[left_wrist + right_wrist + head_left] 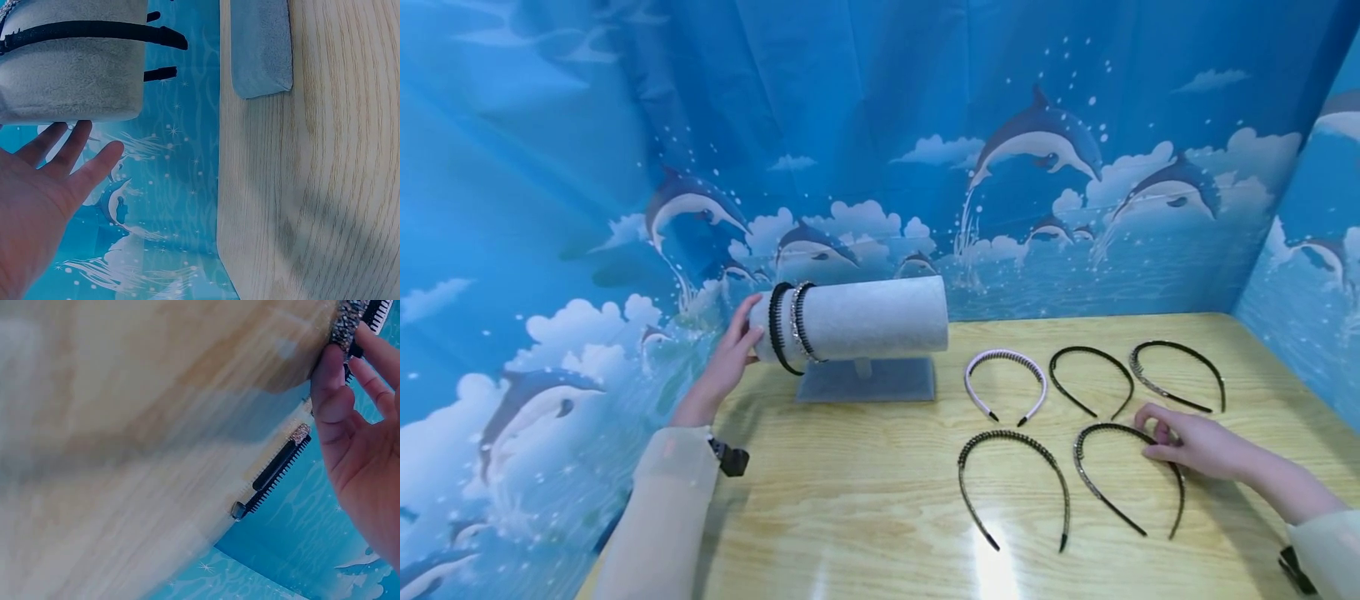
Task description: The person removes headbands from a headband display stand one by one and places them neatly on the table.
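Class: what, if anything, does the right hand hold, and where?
The right hand straddles the front-right headband at its arch; whether the fingers pinch it cannot be told.

Before me hangs a blue backdrop (pixel 850 108) printed with grey-blue, white-bellied dolphins, white clouds and white droplets. My sleeves (pixel 662 508) are pale cream. The bench (pixel 842 492) is yellowish wood with streaky grain. The display roll (pixel 880 317) is pale grey, its base (pixel 868 383) greyer blue; on it sit a black headband (pixel 775 333) and a silver-studded black headband (pixel 797 321). At right of the frame I see a lilac headband (pixel 968 379), a plain black headband (pixel 1090 349), a dark coil-patterned headband (pixel 1006 434), and two dark glitter-sided headbands (pixel 1078 454).
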A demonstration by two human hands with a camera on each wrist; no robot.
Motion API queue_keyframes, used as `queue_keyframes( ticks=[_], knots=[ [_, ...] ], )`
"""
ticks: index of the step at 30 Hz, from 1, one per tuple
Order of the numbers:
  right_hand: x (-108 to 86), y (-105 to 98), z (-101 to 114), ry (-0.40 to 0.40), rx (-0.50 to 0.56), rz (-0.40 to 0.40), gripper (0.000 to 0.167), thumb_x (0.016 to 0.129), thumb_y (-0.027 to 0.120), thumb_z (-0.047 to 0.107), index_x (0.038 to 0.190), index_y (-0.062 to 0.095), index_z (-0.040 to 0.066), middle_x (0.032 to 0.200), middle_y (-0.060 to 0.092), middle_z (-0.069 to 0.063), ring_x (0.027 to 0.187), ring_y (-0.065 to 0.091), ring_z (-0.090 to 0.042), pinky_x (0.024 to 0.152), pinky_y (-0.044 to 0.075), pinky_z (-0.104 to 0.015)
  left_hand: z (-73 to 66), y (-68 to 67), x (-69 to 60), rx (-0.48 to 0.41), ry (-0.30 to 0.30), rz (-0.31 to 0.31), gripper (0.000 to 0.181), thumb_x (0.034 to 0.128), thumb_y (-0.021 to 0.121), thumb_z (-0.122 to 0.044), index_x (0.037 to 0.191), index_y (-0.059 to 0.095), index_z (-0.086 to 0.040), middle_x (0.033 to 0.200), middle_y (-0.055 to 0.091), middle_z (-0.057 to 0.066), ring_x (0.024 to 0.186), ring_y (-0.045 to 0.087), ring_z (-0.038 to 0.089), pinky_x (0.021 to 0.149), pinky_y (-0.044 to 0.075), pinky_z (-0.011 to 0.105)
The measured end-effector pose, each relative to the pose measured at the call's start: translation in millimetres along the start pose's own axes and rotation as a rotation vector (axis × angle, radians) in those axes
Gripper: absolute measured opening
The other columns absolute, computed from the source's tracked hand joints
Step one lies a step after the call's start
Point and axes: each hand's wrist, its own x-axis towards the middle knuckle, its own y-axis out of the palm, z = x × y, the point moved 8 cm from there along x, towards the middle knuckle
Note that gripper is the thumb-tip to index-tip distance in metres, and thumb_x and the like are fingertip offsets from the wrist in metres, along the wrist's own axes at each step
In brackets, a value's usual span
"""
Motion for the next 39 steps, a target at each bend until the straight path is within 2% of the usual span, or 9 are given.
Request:
queue_keyframes(
  ticks=[4,8,10,14,18,23,29,33,39],
  knots=[
    [5.5,-16.1,-0.2,0.134,-0.012,0.010,0.038,0.090,0.070,0.025,0.118,0.053,0.004,0.083,0.052,0.004,0.064,0.048,-0.002,0.052,0.040,-0.025,-1.6,1.0,-1.6,0.000,-0.003,-0.002,0.056,0.1059,0.035,-0.038,0.156,0.010,-0.034,0.160,0.013,0.011,0.140,0.024,0.038,0.103,0.030,0.063],
    [22.2,-50.7,15.0,0.194,-0.046,-0.080,0.045,0.093,0.068,0.030,0.122,0.054,-0.001,0.093,0.060,-0.005,0.078,0.060,-0.017,0.062,0.049,-0.034,-12.1,2.5,-6.5,-0.016,-0.007,0.008,0.056,0.1071,0.034,-0.031,0.157,0.009,-0.028,0.160,0.012,0.014,0.140,0.023,0.040,0.103,0.030,0.063],
    [34.7,-68.4,30.0,0.179,-0.045,-0.128,0.045,0.094,0.067,0.029,0.123,0.054,-0.003,0.098,0.062,-0.010,0.088,0.062,-0.027,0.071,0.052,-0.044,-11.7,1.7,-5.4,-0.022,-0.003,0.009,0.056,0.1072,0.034,-0.030,0.157,0.009,-0.027,0.160,0.012,0.014,0.140,0.022,0.040,0.103,0.029,0.063],
    [66.9,-94.5,63.7,0.154,-0.007,-0.158,0.049,0.097,0.063,0.029,0.129,0.049,-0.006,0.114,0.059,-0.021,0.105,0.055,-0.039,0.085,0.044,-0.059,-3.5,-1.2,0.3,-0.025,0.006,0.011,0.056,0.1070,0.034,-0.032,0.157,0.010,-0.029,0.160,0.012,0.012,0.140,0.021,0.039,0.104,0.029,0.064],
    [108.7,-107.3,104.4,0.105,-0.014,-0.144,0.056,0.096,0.062,0.036,0.135,0.046,-0.002,0.130,0.052,-0.022,0.119,0.047,-0.039,0.095,0.037,-0.061,2.2,-2.8,2.6,-0.025,0.004,0.008,0.055,0.1069,0.034,-0.033,0.157,0.010,-0.031,0.160,0.012,0.011,0.141,0.021,0.038,0.104,0.028,0.064],
    [164.8,-100.9,154.6,0.009,-0.013,-0.089,0.071,0.093,0.061,0.049,0.145,0.038,0.006,0.144,0.042,-0.017,0.131,0.039,-0.036,0.103,0.033,-0.059,0.6,-1.1,0.2,-0.013,0.019,0.001,0.055,0.1065,0.034,-0.035,0.156,0.011,-0.033,0.160,0.014,0.011,0.140,0.023,0.037,0.103,0.030,0.064],
    [223.9,-80.2,201.6,-0.053,-0.008,-0.025,0.096,0.084,0.064,0.063,0.157,0.016,0.022,0.158,0.020,-0.012,0.142,0.021,-0.035,0.107,0.026,-0.062,0.6,0.7,-2.6,-0.009,0.016,-0.009,0.056,0.1057,0.035,-0.039,0.156,0.011,-0.033,0.160,0.015,0.010,0.140,0.024,0.038,0.102,0.031,0.064],
    [254.1,-66.6,229.9,-0.086,-0.032,-0.044,0.108,0.077,0.068,0.068,0.157,0.008,0.027,0.160,0.014,-0.009,0.144,0.017,-0.032,0.110,0.024,-0.058,1.9,-0.5,-1.4,-0.007,0.007,-0.017,0.056,0.1053,0.035,-0.041,0.156,0.012,-0.034,0.160,0.013,0.010,0.140,0.022,0.037,0.102,0.030,0.064],
    [286.1,-43.2,266.0,-0.103,-0.043,-0.051,0.113,0.075,0.068,0.070,0.158,0.005,0.024,0.161,0.012,-0.006,0.144,0.018,-0.031,0.113,0.019,-0.053,1.0,-0.5,0.4,-0.018,0.010,-0.010,0.057,0.1050,0.036,-0.041,0.156,0.012,-0.036,0.159,0.017,0.009,0.139,0.025,0.036,0.102,0.031,0.063]
  ],
)
